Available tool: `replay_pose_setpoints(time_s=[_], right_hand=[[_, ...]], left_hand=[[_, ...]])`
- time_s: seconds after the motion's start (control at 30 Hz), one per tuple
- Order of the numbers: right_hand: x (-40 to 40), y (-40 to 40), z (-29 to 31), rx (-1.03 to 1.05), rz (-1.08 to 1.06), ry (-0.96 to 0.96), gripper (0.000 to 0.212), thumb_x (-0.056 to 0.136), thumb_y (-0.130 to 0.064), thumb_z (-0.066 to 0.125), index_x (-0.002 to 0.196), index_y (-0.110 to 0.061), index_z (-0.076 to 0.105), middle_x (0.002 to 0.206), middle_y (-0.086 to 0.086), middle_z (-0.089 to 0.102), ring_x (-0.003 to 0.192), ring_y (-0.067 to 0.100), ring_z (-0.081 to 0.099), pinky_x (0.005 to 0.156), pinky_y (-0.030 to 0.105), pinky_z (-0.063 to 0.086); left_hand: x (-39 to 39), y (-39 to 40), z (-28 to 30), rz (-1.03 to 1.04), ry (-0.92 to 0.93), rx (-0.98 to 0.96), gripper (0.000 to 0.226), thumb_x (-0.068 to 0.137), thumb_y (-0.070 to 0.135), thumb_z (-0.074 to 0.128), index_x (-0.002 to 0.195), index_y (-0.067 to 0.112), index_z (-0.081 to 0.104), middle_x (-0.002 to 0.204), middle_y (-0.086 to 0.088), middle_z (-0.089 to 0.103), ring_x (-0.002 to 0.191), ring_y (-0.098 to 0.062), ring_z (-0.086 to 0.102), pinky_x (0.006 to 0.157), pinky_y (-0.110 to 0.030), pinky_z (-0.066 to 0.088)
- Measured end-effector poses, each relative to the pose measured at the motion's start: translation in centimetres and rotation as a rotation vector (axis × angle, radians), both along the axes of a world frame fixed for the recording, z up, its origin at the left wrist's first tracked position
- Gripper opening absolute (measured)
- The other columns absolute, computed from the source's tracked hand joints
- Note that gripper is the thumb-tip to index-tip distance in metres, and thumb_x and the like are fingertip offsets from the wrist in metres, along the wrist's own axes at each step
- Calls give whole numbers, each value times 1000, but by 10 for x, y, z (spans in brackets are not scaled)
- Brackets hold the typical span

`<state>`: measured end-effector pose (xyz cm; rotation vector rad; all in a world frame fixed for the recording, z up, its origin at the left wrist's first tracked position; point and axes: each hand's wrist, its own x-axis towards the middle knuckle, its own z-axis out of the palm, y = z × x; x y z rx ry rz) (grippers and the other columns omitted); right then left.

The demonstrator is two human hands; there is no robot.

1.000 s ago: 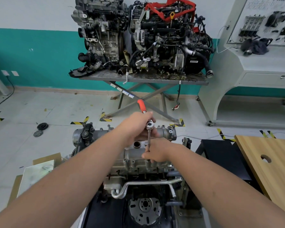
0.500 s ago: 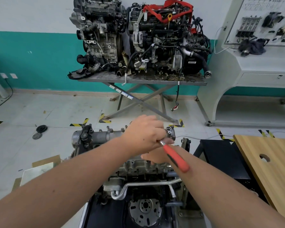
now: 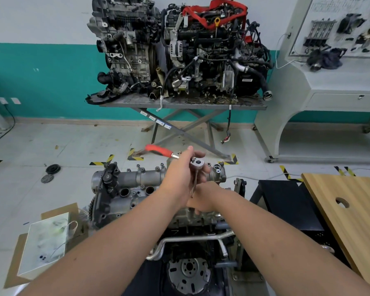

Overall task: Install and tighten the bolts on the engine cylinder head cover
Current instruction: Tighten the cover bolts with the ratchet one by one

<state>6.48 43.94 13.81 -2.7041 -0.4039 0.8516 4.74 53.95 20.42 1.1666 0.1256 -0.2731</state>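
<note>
— Change? The ratchet [image 3: 195,165] handle, lower right half a second ago, now points upper left.

— I see left hand [image 3: 181,178] gripping it, right hand [image 3: 200,201] pinching the extension [image 3: 193,184] on the cylinder head cover [image 3: 141,189], frame centre. Tightening continues.

Bare forearms [image 3: 107,253], no sleeves

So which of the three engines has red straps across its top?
The right-hand engine on the far metal stand. The grey one beside it and the near engine under the hands have none.
</note>
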Motion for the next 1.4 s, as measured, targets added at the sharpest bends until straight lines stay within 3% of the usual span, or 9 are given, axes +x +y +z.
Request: replay_pose_setpoints(time_s=[0.13, 0.23, 0.33, 0.43, 0.57, 0.8, 0.97, 1.2, 1.4], right_hand=[[2, 1, 1, 4, -46, -78, 32, 90, -49, 55, 92, -19, 66, 74, -2, 70, 81, 20, 70, 72, 33, 52], [2, -3, 2, -23, 40, -61, 37, 95, -47, 46, 76, -23, 66, 68, -6, 72, 73, 11, 68, 65, 27, 43], [0, -4, 5, -36, 75, -67, 42, 97, -44, 42, 75, -22, 70, 69, -8, 73, 75, 9, 66, 63, 27, 39], [-2, -4, 8, -21, 72, -80, 42, 99, -43, 43, 83, -18, 73, 76, -7, 75, 82, 10, 65, 76, 30, 47], [-6, -3, 12, -13, 67, -86, 35, 99, -40, 45, 74, -23, 61, 80, -4, 77, 82, 9, 64, 81, 30, 46], [-7, -1, 17, -22, 74, -59, 28, 101, -43, 43, 86, -26, 58, 84, -3, 77, 86, 14, 70, 87, 31, 49], [-5, 0, 14, -45, 69, -65, 28, 99, -44, 43, 76, -28, 48, 80, -4, 77, 87, 12, 68, 85, 32, 48], [-3, 0, 13, -36, 45, -50, 28, 98, -43, 44, 79, -26, 56, 75, -6, 76, 85, 12, 71, 89, 34, 52], [-6, 0, 17, -51, 48, -41, 29, 98, -41, 43, 84, -24, 61, 77, -5, 76, 85, 13, 70, 86, 32, 51]], left_hand=[[8, 7, 20, -137, 68, 224, 18, 97, 22, 52, 89, 6, 56, 56, -10, 62, 47, -23, 59, 61, -33, 57], [20, 11, 33, -258, 37, 490, 16, 97, 17, 48, 90, 3, 51, 58, -12, 65, 55, -25, 69, 73, -43, 62], [29, 17, 42, -401, -81, 837, 22, 96, 28, 51, 90, 7, 53, 67, -9, 68, 67, -24, 70, 76, -41, 55], [34, 21, 44, -495, -312, 1084, 48, 96, 48, 51, 88, 3, 61, 63, 1, 63, 61, -14, 52, 67, -34, 40], [33, 32, 43, -558, -368, 962, 48, 98, 50, 53, 100, 3, 64, 58, 8, 57, 54, -4, 50, 63, -28, 41], [23, 44, 39, -624, -219, 642, 44, 101, 34, 55, 123, -4, 56, 84, -8, 75, 93, -26, 73, 99, -50, 52], [22, 44, 38, -577, -70, 456, 21, 102, 26, 54, 110, 12, 67, 79, -7, 72, 89, -25, 74, 76, -31, 57], [21, 37, 39, -518, 66, 283, 24, 100, 26, 50, 97, 10, 67, 74, -8, 68, 72, -22, 70, 70, -30, 58], [23, 25, 43, -490, 14, 452, 14, 97, 20, 56, 90, 8, 61, 65, -8, 65, 59, -21, 66, 51, -23, 52]])
